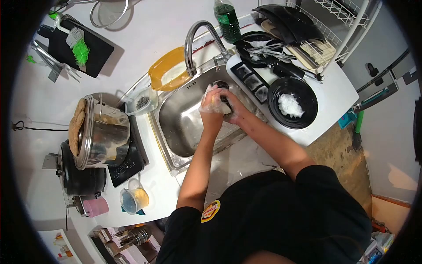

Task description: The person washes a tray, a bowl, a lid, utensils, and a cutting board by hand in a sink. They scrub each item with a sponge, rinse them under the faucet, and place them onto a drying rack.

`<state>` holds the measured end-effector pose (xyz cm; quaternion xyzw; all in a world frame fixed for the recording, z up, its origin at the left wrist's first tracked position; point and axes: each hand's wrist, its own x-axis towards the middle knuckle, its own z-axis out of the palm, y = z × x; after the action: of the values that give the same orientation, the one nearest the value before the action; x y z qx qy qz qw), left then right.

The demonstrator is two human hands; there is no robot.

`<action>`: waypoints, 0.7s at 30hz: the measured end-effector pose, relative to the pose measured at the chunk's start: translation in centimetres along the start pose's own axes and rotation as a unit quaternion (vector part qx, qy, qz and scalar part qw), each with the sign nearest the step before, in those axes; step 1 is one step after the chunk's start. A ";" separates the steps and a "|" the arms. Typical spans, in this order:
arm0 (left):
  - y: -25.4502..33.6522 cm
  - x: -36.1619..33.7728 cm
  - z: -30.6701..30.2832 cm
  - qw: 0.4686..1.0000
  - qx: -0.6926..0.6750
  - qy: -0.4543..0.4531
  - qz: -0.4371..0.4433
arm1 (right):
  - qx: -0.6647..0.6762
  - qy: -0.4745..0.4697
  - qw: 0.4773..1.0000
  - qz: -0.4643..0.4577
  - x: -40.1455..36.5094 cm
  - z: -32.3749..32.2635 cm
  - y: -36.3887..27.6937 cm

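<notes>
Over the right part of the steel sink (180, 119), both hands are closed round a dark, soapy object (221, 83). Its black top shows above the fingers; its kind is not clear. White suds cover my left hand (211, 102), whose fingers wrap the object from the left. On the other side, my right hand (236, 108) grips it, with foam on the fingers. A pale patch, foam or a sponge, shows between the hands. The curved faucet (190, 48) rises just behind them.
To the right stand a black plate with suds (292, 104), a black compartment tray (249, 81) and a pan with cutlery (259, 48). A green bottle (227, 22) and yellow basin (169, 70) are behind the sink. A steel pot (107, 132) stands left.
</notes>
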<state>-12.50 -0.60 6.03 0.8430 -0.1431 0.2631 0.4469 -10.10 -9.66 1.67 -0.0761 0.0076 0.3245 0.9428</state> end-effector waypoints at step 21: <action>-15.0 10.3 8.1 0.975 0.096 -0.115 -0.162 | -0.113 0.223 0.967 -0.040 -0.1 -2.7 -0.4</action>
<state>5.65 0.98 -2.01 0.9186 -0.0294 0.1007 0.3811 -9.84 -10.38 -0.98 -0.2527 0.1785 0.2603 0.9146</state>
